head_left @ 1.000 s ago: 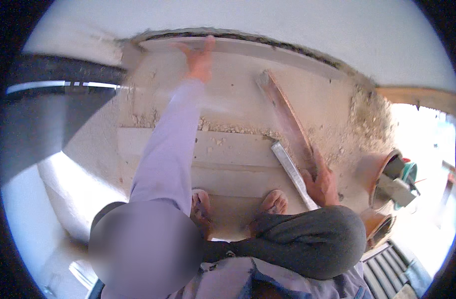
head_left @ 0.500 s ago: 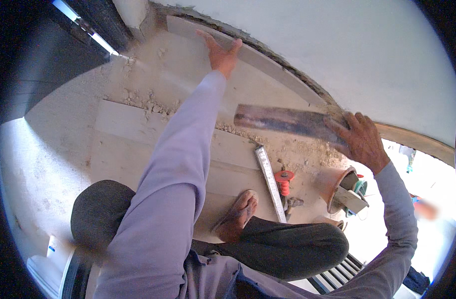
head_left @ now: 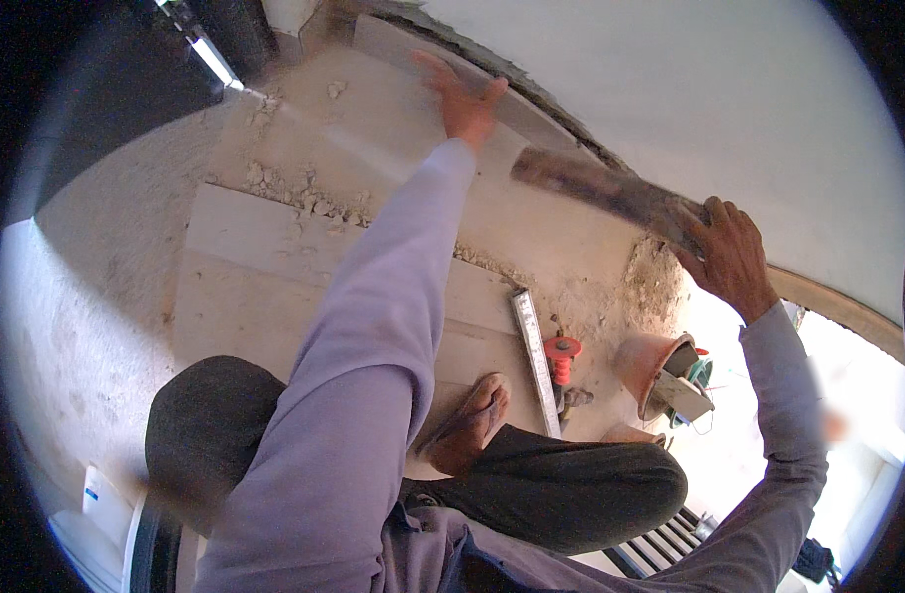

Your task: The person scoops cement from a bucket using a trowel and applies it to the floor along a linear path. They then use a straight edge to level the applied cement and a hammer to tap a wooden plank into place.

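Observation:
My left hand (head_left: 469, 111) reaches far forward, fingers spread, against a pale tile strip (head_left: 393, 47) set along the foot of the wall. It holds nothing. At the right, my right hand (head_left: 729, 252) grips the near end of a long, flat, dark brown plank (head_left: 596, 188), which is smeared by motion. The plank's far end points toward my left hand, and its long side lies close to the tile strip. How the plank's far edge meets the strip cannot be made out.
Rubble (head_left: 319, 203) lies across the floor tiles. Near my bare foot (head_left: 472, 420) are a metal straight bar (head_left: 536, 361) and a red-handled tool (head_left: 562, 361). A tipped bucket (head_left: 650, 366) stands further right. The pale wall (head_left: 709, 109) rises ahead; a dark door (head_left: 106, 128) is at left.
My right hand has swung the plank forward, closer to the wall and the tile strip. The left hand stays spread against the strip, while the whole view has shifted slightly.

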Demonstrator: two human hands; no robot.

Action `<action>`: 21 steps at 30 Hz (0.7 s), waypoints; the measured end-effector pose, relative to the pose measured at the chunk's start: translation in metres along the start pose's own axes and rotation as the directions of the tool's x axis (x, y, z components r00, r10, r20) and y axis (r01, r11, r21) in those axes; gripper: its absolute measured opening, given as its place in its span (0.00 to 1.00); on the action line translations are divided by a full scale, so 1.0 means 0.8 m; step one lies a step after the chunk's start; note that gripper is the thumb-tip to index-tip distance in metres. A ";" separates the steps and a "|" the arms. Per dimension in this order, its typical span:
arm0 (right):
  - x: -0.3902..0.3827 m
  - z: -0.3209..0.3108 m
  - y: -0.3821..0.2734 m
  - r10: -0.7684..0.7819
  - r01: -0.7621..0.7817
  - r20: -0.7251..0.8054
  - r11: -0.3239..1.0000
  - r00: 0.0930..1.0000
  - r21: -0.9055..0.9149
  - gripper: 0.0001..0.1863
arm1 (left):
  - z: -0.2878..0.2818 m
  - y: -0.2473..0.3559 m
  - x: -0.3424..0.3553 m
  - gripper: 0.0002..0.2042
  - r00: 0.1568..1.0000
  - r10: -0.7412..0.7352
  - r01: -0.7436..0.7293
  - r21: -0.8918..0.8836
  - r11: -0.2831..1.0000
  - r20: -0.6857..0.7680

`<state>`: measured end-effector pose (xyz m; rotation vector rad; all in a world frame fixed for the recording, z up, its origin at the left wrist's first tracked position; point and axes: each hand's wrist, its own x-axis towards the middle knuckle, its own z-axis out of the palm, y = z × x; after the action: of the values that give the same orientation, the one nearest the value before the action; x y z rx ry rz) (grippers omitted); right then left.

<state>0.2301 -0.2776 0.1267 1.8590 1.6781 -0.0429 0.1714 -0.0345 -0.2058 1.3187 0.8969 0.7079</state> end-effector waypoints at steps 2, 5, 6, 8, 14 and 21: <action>-0.005 0.011 0.009 0.035 -0.025 0.130 0.996 0.991 -0.082 0.29 | 0.004 0.005 -0.005 0.59 1.000 0.011 -0.011 -0.016 1.000 0.000; 0.009 0.005 0.007 0.175 -0.169 0.111 0.983 0.978 -0.067 0.29 | 0.005 0.006 -0.005 0.58 0.998 0.062 -0.062 -0.037 0.997 0.005; 0.000 0.007 0.001 0.165 -0.163 0.094 0.986 0.982 -0.024 0.29 | 0.006 0.005 -0.004 0.58 0.996 0.085 -0.085 -0.044 0.995 0.008; -0.012 -0.003 -0.010 0.082 -0.084 0.029 0.995 0.996 0.059 0.29 | 0.010 -0.003 -0.002 0.57 0.990 0.142 -0.141 0.027 0.990 -0.028; -0.022 0.007 0.011 0.049 -0.040 0.072 0.992 0.996 -0.122 0.31 | 0.014 -0.026 0.014 0.58 0.999 0.034 -0.038 0.116 0.993 0.037; -0.038 0.008 0.011 -0.131 0.129 0.053 0.991 0.990 0.040 0.30 | 0.011 -0.020 0.012 0.57 0.992 0.125 -0.124 0.063 0.990 -0.009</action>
<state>0.2346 -0.3079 0.1379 1.7565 1.7685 -0.1785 0.1829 -0.0327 -0.2231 1.4363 0.8586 0.7912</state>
